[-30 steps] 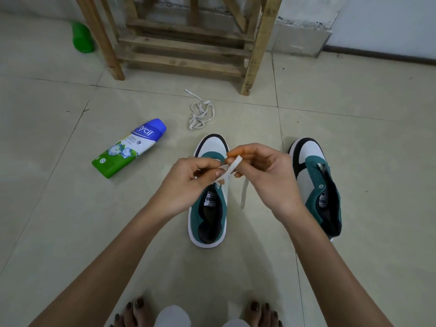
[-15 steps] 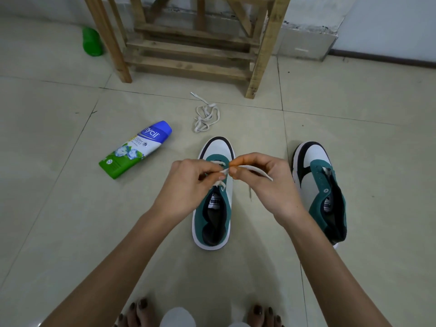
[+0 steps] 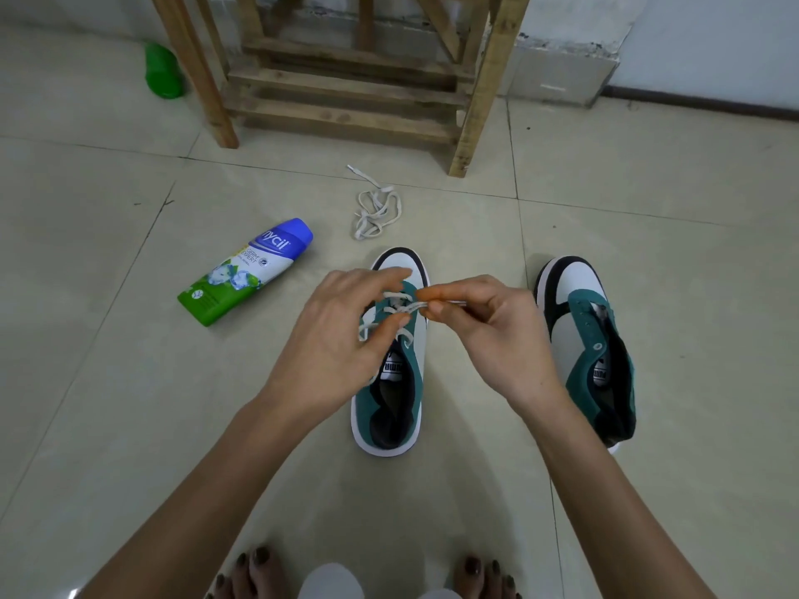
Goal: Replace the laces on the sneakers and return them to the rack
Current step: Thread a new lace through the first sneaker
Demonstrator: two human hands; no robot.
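Tiled floor (image 3: 129, 404): left hand (image 3: 341, 339), right hand (image 3: 493, 335), fingers (image 3: 445, 291) clamped on lace (image 3: 400, 308), tensioning it to thread sneaker (image 3: 389, 408) eyelets.

We see teal, white and black toe edging on the left sneaker (image 3: 389, 408) and the right sneaker (image 3: 579, 296), a white lace (image 3: 400, 306) on the left one, an off-white loose lace (image 3: 376, 209) farther off, a green-and-white bottle (image 3: 246, 272) with a blue cap, and a pale brown rack (image 3: 346, 88).

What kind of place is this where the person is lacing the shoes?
Probably a room in a home, though that is not certain. It is indoors, with a pale tiled floor and a rough wooden rack standing by a painted wall. A green and blue toiletry bottle lies on the tiles.
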